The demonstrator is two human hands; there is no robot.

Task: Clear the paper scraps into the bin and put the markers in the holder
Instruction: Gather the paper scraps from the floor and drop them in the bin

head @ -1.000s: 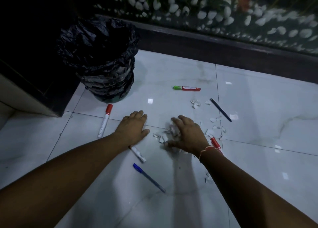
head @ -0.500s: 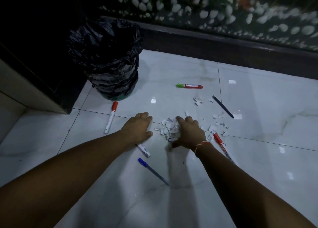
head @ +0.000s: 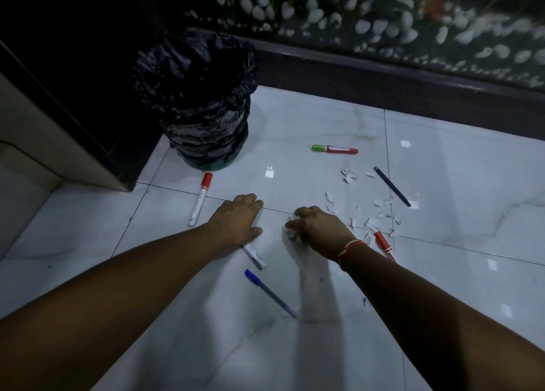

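Right hand point(head: 320, 228) curled round a wad of scraps point(head: 292, 228), knuckles up, low over the floor point(head: 472, 184). Left hand point(head: 236, 218) flat on the tile, fingers straight, holding nothing, lying over one end of a white marker point(head: 255, 256). More loose bits point(head: 373, 222) scattered just right of the right hand, a few further back near a dark pen point(head: 392, 186). Bin point(head: 200, 101), lined with a black bag, at back left. White marker with red cap point(head: 200, 199) lying just in front of the bin. Red marker with green cap point(head: 334, 149) to the bin's right. Red marker point(head: 383, 244) partly hidden beside the right wrist. Blue pen point(head: 269, 292) between the forearms. Red thread point(head: 351, 247) on the right wrist.
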